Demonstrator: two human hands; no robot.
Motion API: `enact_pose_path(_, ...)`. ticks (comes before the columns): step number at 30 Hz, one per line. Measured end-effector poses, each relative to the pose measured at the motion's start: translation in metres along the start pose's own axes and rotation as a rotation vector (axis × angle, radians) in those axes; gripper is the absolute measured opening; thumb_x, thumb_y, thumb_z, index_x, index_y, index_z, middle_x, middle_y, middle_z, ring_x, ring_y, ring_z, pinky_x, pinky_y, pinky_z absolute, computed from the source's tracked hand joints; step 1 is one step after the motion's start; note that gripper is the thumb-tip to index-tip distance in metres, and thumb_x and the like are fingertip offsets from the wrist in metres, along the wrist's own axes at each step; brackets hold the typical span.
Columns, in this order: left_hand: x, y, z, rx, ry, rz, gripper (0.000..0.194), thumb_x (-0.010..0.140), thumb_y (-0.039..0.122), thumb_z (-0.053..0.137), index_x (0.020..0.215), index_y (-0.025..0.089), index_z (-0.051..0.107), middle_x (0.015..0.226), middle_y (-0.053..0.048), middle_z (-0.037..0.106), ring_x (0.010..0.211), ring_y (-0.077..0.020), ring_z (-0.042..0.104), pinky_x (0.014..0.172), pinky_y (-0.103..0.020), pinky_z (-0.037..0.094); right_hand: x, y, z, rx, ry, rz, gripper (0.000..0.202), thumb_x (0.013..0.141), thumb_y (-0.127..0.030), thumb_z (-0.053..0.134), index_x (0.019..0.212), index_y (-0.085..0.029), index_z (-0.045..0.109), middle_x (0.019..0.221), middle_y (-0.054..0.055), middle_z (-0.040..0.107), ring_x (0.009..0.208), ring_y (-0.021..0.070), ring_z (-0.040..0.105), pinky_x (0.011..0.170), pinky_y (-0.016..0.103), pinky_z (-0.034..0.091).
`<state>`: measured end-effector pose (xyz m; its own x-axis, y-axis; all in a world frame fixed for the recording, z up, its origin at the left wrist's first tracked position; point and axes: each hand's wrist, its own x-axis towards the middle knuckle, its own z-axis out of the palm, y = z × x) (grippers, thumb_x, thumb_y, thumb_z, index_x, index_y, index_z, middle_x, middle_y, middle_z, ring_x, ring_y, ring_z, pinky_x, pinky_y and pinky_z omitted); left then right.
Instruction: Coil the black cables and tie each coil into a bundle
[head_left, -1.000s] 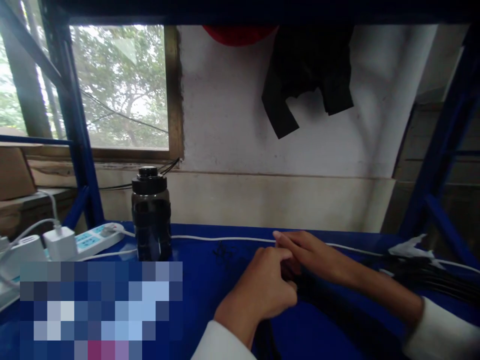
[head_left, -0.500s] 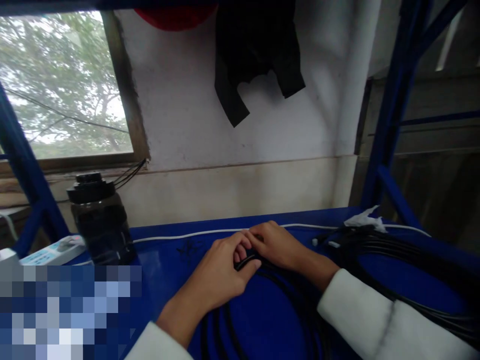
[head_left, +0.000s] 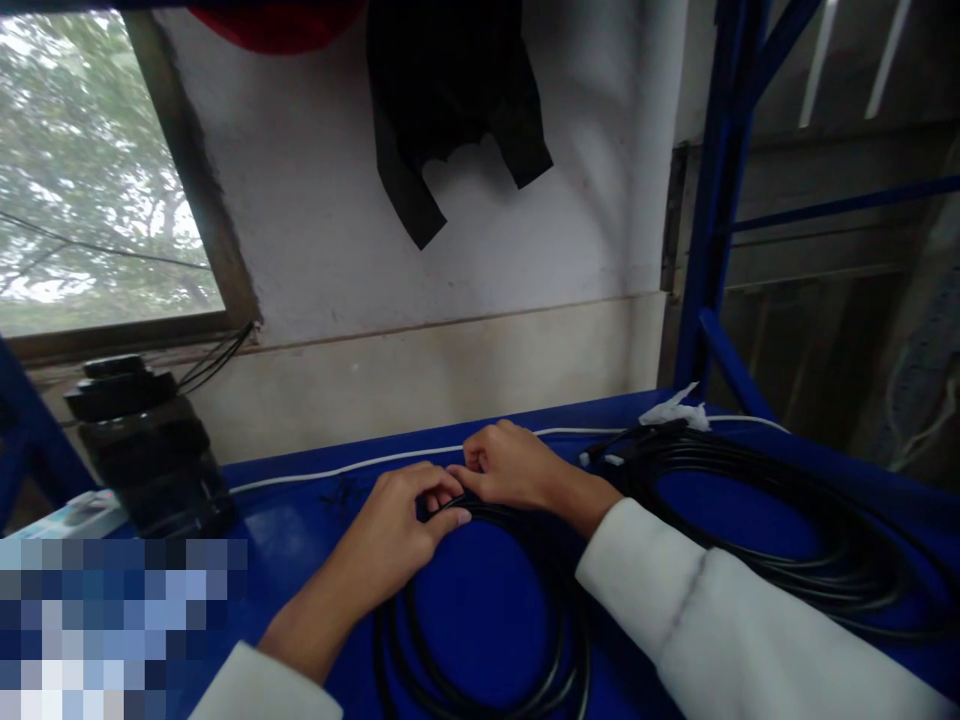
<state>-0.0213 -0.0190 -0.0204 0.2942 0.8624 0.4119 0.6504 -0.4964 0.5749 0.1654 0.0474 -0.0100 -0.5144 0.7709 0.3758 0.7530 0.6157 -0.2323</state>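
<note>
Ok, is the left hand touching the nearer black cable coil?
Touching. The head view shows the nearer black cable coil passing between the thumb and curled fingers of the left hand.

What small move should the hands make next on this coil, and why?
Probably draw the coil's loops closer together with the right hand: the left hand pinches the coil's far edge, the right hand sits right beside that grip, and the loops spread apart at the near left.
</note>
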Motion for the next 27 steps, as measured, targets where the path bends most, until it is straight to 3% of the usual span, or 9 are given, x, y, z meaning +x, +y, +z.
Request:
enact_pose_path(4,0.000,0.005,-0.002,0.061,0.004,0.015,0.010,0.085,0.030,0.074,0.086,0.020,0.076,0.081,-0.002,0.073,0.074,-0.0173,0.063,0.070,-0.028,0.046,0.000,0.000,-0.001,0.021,-0.022,-0.040,0.037,0.093,-0.045,0.063,0.066,-0.019,0.069,0.067,0.003,0.068,0.062,0.0150,0.057,0.056,0.027,0.029)
enact_pose_path(7,0.002,0.001,-0.011,0.128,0.063,0.064,0.027,0.098,0.041,0.059,0.093,0.020,0.076,0.094,-0.005,0.076,0.087,-0.0213,0.067,0.080,-0.032,0.049,0.000,-0.001,-0.002,0.049,-0.018,-0.028,0.035,0.093,-0.048,0.063,0.075,-0.019,0.072,0.071,0.003,0.070,0.063,0.0150,0.058,0.056,0.027,0.030)
enact_pose_path(9,0.003,-0.012,-0.018,0.203,0.186,0.046,0.035,0.103,0.042,0.048,0.101,0.020,0.076,0.105,-0.008,0.076,0.102,-0.0253,0.067,0.095,-0.039,0.049,-0.001,-0.002,-0.003,0.084,0.012,-0.025,0.038,0.095,-0.052,0.061,0.080,-0.019,0.072,0.074,0.003,0.071,0.063,0.0145,0.058,0.056,0.027,0.030)
enact_pose_path(11,0.003,-0.033,-0.025,0.319,0.274,-0.029,0.034,0.101,0.039,0.050,0.114,0.018,0.074,0.117,-0.011,0.075,0.115,-0.0297,0.064,0.106,-0.046,0.045,-0.001,-0.004,-0.004,0.143,0.032,-0.043,0.042,0.096,-0.056,0.060,0.083,-0.018,0.071,0.075,0.003,0.070,0.063,0.0138,0.059,0.056,0.026,0.031)
enact_pose_path(14,0.001,-0.064,-0.032,0.445,0.235,-0.112,0.037,0.096,0.033,0.054,0.122,0.016,0.073,0.126,-0.014,0.072,0.118,-0.0318,0.064,0.109,-0.050,0.045,-0.002,-0.007,-0.003,0.289,-0.013,-0.098,0.046,0.091,-0.065,0.065,0.089,-0.019,0.071,0.079,0.002,0.071,0.064,0.0130,0.059,0.056,0.025,0.035)
enact_pose_path(17,-0.001,-0.080,-0.034,0.468,0.178,-0.153,0.036,0.096,0.035,0.053,0.117,0.017,0.076,0.126,-0.012,0.072,0.116,-0.0302,0.066,0.108,-0.046,0.048,0.000,-0.007,0.002,0.393,-0.093,-0.155,0.056,0.078,-0.072,0.076,0.094,-0.018,0.072,0.082,0.002,0.071,0.068,0.0143,0.062,0.059,0.025,0.041)
enact_pose_path(22,-0.001,-0.075,-0.036,0.467,0.204,-0.163,0.035,0.095,0.040,0.053,0.109,0.020,0.078,0.120,-0.010,0.075,0.113,-0.0293,0.069,0.105,-0.044,0.050,0.001,-0.006,0.011,0.440,-0.138,-0.210,0.059,0.067,-0.071,0.084,0.090,-0.018,0.072,0.082,0.002,0.071,0.073,0.0163,0.064,0.064,0.026,0.044)
enact_pose_path(27,-0.001,-0.066,-0.037,0.470,0.205,-0.222,0.034,0.094,0.043,0.056,0.107,0.020,0.077,0.114,-0.009,0.077,0.109,-0.0294,0.070,0.099,-0.042,0.052,0.000,-0.007,0.011,0.480,-0.180,-0.202,0.054,0.065,-0.065,0.089,0.083,-0.018,0.069,0.076,-0.001,0.069,0.067,0.0134,0.061,0.057,0.023,0.040)
